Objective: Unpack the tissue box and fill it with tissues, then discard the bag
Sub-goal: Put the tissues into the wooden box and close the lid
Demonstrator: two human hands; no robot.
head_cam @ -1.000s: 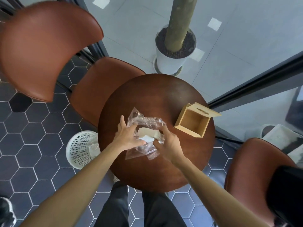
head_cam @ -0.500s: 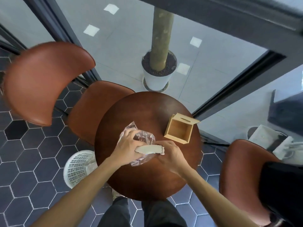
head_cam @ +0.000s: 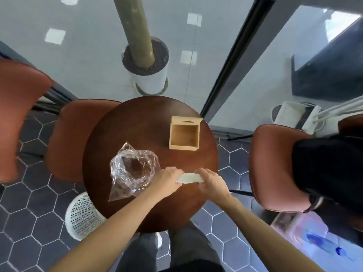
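Over the table [head_cam: 137, 122], left hand [head_cam: 167, 180] and right hand [head_cam: 211, 180] pinch opposite ends of the tissues [head_cam: 189, 178].

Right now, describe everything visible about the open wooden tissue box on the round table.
The light wooden tissue box is square, with thin plain walls. It stands upright on the far right part of the dark brown round table, showing an empty interior. Its lid, with a narrow slot, is swung back on the far side. Nothing but the table touches it; both hands are nearer the camera.
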